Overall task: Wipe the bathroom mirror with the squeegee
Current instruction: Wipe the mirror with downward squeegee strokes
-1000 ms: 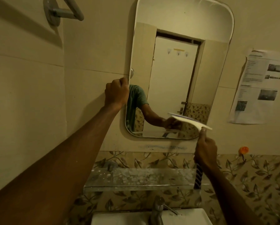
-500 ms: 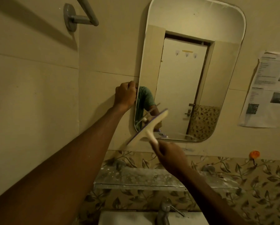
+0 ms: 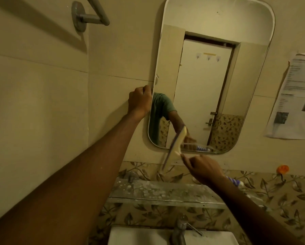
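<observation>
Cream-tiled bathroom walls frame the rounded mirror point(image 3: 210, 71), which hangs above a spotted glass shelf point(image 3: 158, 193), a basin point(image 3: 148, 236) and its tap point(image 3: 180, 228); a printed notice point(image 3: 294, 98) is stuck to the wall at right. We brace with our left hand point(image 3: 139, 101), curled shut against the mirror's left edge, apparently steadying the frame. Our right hand point(image 3: 203, 168) is closed round the handle of the squeegee point(image 3: 174, 145), down by the mirror's lower edge. The blade runs steeply, its long axis rising from lower left, below the frame, to upper right over the glass, nearer upright than level. Whether the rubber touches the glass we cannot tell. The uncovered glass lies up and to the right of the tool, so the right hand, the nearer one, looks set to carry the blade that way. Most of the pane seems still to be wiped.
</observation>
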`<action>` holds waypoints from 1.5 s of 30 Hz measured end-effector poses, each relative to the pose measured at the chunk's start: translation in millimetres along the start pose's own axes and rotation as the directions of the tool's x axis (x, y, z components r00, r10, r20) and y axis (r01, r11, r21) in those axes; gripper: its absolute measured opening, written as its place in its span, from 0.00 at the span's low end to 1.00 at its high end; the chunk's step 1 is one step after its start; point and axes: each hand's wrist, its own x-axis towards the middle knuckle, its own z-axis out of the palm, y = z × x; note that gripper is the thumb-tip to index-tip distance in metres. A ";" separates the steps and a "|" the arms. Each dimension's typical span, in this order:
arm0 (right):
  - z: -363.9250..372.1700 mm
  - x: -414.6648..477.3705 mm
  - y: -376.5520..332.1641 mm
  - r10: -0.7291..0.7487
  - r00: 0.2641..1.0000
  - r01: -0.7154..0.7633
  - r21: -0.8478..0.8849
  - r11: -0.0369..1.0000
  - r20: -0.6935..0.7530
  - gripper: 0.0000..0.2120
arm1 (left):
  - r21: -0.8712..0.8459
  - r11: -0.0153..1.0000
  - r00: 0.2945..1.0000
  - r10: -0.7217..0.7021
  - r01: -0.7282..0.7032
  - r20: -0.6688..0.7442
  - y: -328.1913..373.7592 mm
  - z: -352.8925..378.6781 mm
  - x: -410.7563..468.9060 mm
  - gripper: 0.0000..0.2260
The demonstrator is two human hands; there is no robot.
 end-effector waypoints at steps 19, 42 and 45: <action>-18.7 1.8 74.0 0.055 0.998 -0.058 -0.088 0.994 -0.027 0.22 | 0.065 0.997 0.973 -0.033 0.049 -0.229 -3.0 24.1 -5.6 0.16; -17.9 -1.0 140.5 0.107 0.994 -0.107 0.034 0.994 -0.027 0.20 | 0.139 0.989 0.874 0.019 0.055 -0.485 -6.9 50.1 -4.3 0.15; -15.7 -5.9 154.1 0.140 0.990 -0.140 0.041 0.989 -0.008 0.19 | 0.121 0.991 0.858 0.015 0.055 -0.513 -7.2 54.3 -6.0 0.16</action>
